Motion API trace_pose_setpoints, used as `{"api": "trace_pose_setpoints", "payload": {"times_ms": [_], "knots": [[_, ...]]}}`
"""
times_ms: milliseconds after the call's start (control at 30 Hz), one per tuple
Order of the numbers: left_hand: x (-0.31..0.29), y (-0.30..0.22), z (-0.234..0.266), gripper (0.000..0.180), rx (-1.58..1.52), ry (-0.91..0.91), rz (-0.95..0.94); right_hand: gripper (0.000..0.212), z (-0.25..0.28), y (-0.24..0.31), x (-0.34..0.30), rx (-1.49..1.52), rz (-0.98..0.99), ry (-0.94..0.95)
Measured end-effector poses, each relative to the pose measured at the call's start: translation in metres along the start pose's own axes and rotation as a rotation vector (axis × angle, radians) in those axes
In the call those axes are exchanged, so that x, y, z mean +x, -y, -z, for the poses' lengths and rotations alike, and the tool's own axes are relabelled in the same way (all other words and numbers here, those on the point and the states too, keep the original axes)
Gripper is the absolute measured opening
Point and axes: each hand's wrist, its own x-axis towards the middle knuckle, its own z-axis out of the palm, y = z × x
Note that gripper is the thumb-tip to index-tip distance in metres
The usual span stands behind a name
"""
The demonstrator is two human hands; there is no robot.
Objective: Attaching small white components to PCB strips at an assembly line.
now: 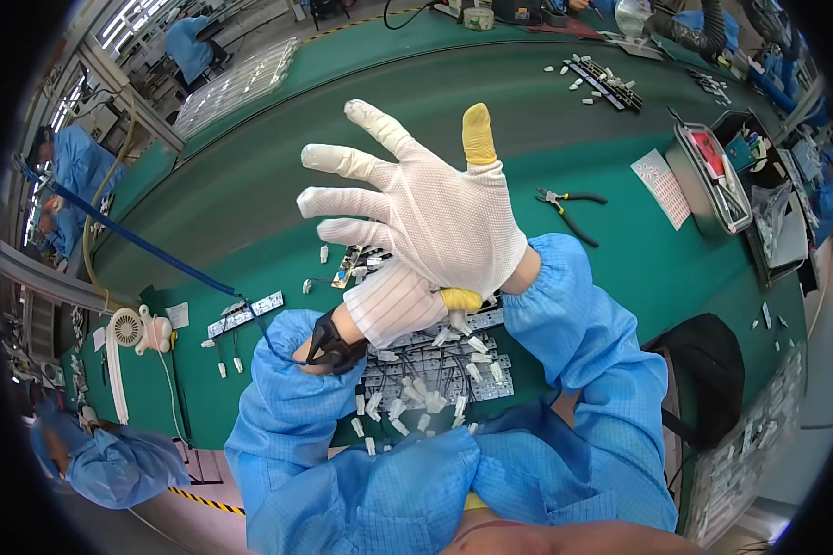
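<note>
My right hand point(444, 208) is raised over the bench with its fingers spread. It wears a white fabric glove with pale finger covers on some fingers and a yellow one on the thumb. My left hand point(398, 303), in a striped white glove with a yellow thumb cover, grips the cuff edge of the right glove point(491, 268) near the wrist; its other fingers are hidden. A black wrist strap point(333, 347) with a coiled blue cord point(157, 203) circles my left wrist. Beneath both hands lie several circuit board strips point(435, 379) with black wires and white connectors.
Wire cutters point(565, 208) lie open on the green mat point(620, 277). A metal box of tools point(713, 185) and a printed sheet point(662, 188) are at right. At left stand a small white fan point(130, 328) and a lone board strip point(245, 314). Other people in blue work farther off.
</note>
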Motion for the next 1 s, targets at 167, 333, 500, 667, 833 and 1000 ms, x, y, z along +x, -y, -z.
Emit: {"api": "trace_pose_setpoints", "payload": {"times_ms": [167,333,500,667,833,1000], "knots": [[0.007,0.009,0.042,0.034,-0.509,-0.080,0.387,0.090,-0.008,0.013,-0.001,-0.686,0.203,-0.117],[-0.003,0.018,0.066,0.077,-1.630,-0.775,-0.047,0.080,0.007,0.018,0.000,-1.461,0.191,-0.295],[0.007,0.012,0.065,0.098,-2.032,-0.792,-0.328,0.053,0.010,-0.006,-0.007,-2.122,-0.418,0.010],[0.011,0.016,0.063,0.088,-1.927,-0.739,-0.422,0.038,0.008,-0.024,-0.009,-1.480,-0.499,-0.256],[0.013,0.017,0.058,0.079,-0.950,-1.085,0.176,0.028,-0.002,-0.001,-0.011,-1.722,-0.318,-0.286],[0.000,0.025,0.037,0.065,-0.059,-1.005,0.107,0.034,-0.003,-0.001,-0.012,-1.833,-0.100,-0.208]]}}
